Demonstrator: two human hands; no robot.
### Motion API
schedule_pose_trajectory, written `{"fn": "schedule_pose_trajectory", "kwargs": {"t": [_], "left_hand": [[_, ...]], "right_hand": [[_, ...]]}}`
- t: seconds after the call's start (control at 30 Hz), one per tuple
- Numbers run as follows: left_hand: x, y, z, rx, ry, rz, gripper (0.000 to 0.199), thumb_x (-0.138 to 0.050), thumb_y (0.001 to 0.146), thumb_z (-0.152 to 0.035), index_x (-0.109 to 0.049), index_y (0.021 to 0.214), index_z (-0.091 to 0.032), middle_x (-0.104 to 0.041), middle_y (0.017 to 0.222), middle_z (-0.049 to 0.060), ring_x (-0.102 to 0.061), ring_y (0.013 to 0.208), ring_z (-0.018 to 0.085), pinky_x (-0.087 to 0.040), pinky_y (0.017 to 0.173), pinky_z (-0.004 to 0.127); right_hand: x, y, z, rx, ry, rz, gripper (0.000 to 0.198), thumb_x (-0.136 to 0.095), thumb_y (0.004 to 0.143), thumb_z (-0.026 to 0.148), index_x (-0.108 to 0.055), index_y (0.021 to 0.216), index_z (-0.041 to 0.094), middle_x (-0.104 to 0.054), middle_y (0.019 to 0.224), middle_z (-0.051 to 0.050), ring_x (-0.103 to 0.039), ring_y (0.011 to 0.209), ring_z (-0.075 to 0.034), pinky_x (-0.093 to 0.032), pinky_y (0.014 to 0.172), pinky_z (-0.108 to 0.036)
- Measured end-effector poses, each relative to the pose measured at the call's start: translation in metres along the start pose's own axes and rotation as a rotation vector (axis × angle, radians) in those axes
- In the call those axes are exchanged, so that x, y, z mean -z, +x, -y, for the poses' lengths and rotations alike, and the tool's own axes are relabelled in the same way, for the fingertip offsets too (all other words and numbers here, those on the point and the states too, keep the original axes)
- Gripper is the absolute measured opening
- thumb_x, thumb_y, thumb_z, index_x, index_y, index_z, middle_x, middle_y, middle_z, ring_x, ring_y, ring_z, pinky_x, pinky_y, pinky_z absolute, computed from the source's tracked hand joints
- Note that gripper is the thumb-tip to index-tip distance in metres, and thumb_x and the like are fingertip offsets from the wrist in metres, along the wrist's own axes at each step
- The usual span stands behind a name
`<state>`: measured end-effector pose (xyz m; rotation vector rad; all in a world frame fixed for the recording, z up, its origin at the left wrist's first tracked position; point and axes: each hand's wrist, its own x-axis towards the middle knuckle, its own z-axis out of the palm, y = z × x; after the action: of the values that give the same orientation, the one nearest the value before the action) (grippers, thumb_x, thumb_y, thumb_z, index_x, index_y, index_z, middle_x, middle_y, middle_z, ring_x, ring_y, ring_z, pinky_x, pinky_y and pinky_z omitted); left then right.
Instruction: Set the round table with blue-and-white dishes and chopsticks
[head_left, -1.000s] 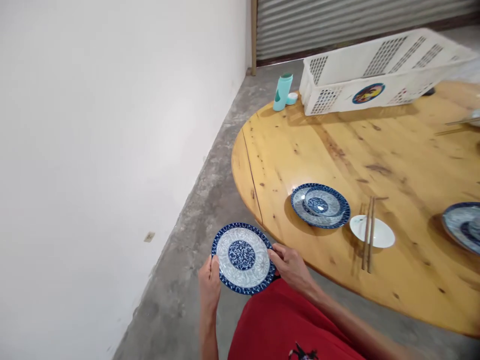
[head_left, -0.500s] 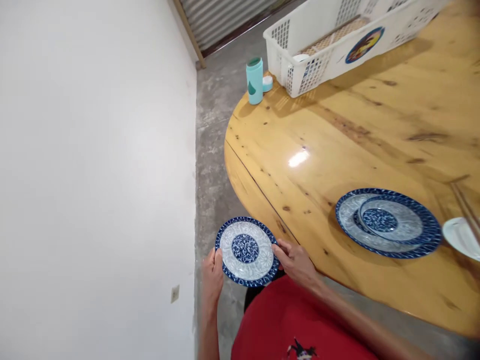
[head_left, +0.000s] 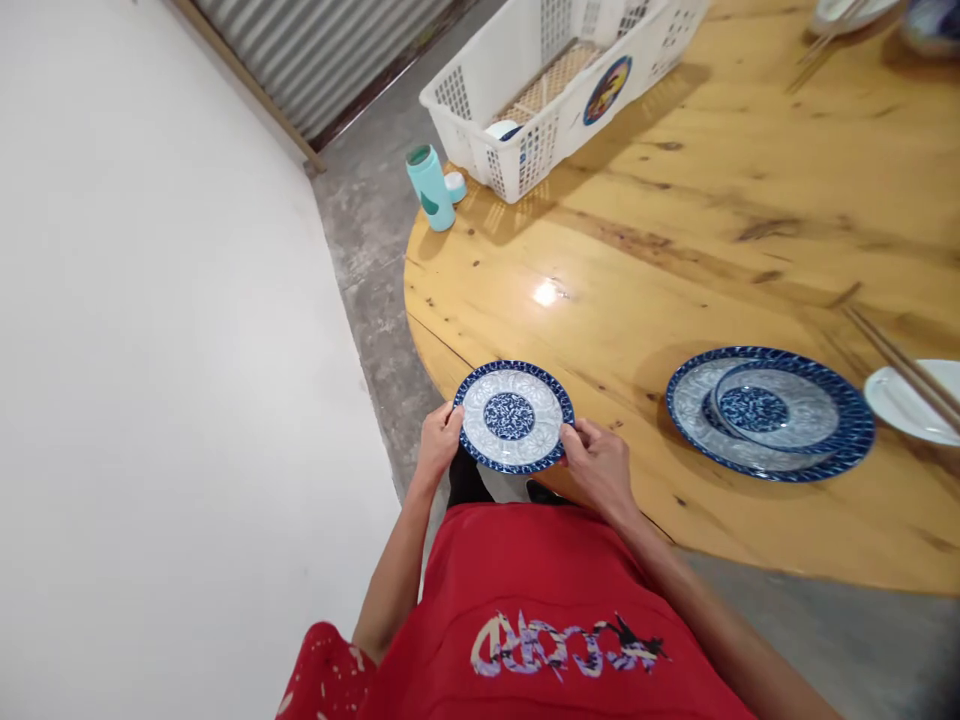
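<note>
A person in a red shirt (head_left: 555, 560) holds a round blue-and-white patterned plate (head_left: 510, 416) between two bare hands at the curved edge of a varnished wooden table (head_left: 615, 300). The left hand (head_left: 441, 440) grips the rim on the side toward the white wall (head_left: 187, 350); the right hand (head_left: 598, 458) grips the opposite rim, both thumbs on top, the remaining fingers largely hidden beneath. The plate lies directly between the two grips, face up, its longest visible span running from hand to hand. Its far rim overlaps the tabletop in this view, though whether it touches the wood cannot be told. The right hand is the nearer to the place setting at right: a larger blue-and-white plate (head_left: 691, 405) bearing a smaller patterned dish (head_left: 817, 405), well apart from the held plate. Just beyond, a pair of wooden chopsticks (head_left: 900, 360) lies across a white bowl (head_left: 889, 398). Past the held plate stand a turquoise bottle (head_left: 432, 192) and a white plastic crate (head_left: 566, 135).
</note>
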<state>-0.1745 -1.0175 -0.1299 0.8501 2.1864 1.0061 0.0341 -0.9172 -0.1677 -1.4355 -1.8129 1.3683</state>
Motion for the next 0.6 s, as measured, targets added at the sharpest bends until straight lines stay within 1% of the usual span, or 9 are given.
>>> {"fn": "schedule_pose_trajectory", "kwargs": {"t": [0.1,0.23,0.3,0.37,0.5,0.6], "left_hand": [[0.009,0.055,0.008,-0.047,0.030,0.102,0.036,-0.046,0.091,-0.046,-0.035,0.068,-0.022,-0.034,0.067,-0.004,-0.033,0.067,0.011,-0.027,0.063,0.025],[0.027,0.127,0.016,-0.126,0.016,0.236,0.033,-0.047,0.091,-0.042,-0.035,0.069,-0.022,-0.034,0.067,-0.005,-0.033,0.067,0.012,-0.027,0.063,0.025],[0.037,0.162,0.020,-0.164,0.028,0.304,0.029,-0.047,0.091,-0.038,-0.038,0.069,-0.021,-0.037,0.067,-0.004,-0.035,0.067,0.012,-0.028,0.064,0.025],[0.046,0.195,0.025,-0.202,0.071,0.345,0.027,-0.047,0.091,-0.035,-0.040,0.068,-0.021,-0.039,0.066,-0.004,-0.037,0.067,0.013,-0.028,0.065,0.026],[0.058,0.251,0.031,-0.238,0.129,0.381,0.029,-0.049,0.090,-0.031,-0.036,0.066,-0.022,-0.038,0.063,-0.004,-0.036,0.065,0.014,-0.028,0.064,0.026],[0.060,0.282,0.030,-0.260,0.123,0.418,0.025,-0.049,0.089,-0.028,-0.041,0.066,-0.022,-0.043,0.064,-0.003,-0.041,0.068,0.015,-0.031,0.066,0.025]], "right_hand": [[-0.030,0.018,0.007,-0.092,0.014,-0.096,0.032,-0.042,0.084,0.047,-0.044,0.058,0.026,-0.057,0.047,-0.003,-0.052,0.049,-0.018,-0.037,0.057,-0.031],[-0.075,0.046,0.023,-0.203,0.047,-0.198,0.029,-0.042,0.083,0.045,-0.047,0.062,0.026,-0.059,0.049,-0.003,-0.058,0.051,-0.021,-0.039,0.059,-0.032],[-0.098,0.059,0.033,-0.251,0.064,-0.247,0.029,-0.042,0.084,0.046,-0.048,0.063,0.026,-0.060,0.049,-0.003,-0.060,0.052,-0.022,-0.040,0.060,-0.032],[-0.120,0.073,0.043,-0.279,0.060,-0.289,0.028,-0.043,0.083,0.045,-0.047,0.063,0.026,-0.060,0.049,-0.003,-0.060,0.052,-0.022,-0.040,0.062,-0.032],[-0.157,0.098,0.059,-0.340,0.078,-0.343,0.026,-0.045,0.084,0.042,-0.048,0.064,0.026,-0.061,0.048,-0.003,-0.058,0.051,-0.022,-0.040,0.062,-0.032],[-0.174,0.116,0.066,-0.378,0.086,-0.394,0.026,-0.046,0.084,0.040,-0.047,0.063,0.026,-0.060,0.048,-0.004,-0.057,0.051,-0.022,-0.040,0.061,-0.032]]}}
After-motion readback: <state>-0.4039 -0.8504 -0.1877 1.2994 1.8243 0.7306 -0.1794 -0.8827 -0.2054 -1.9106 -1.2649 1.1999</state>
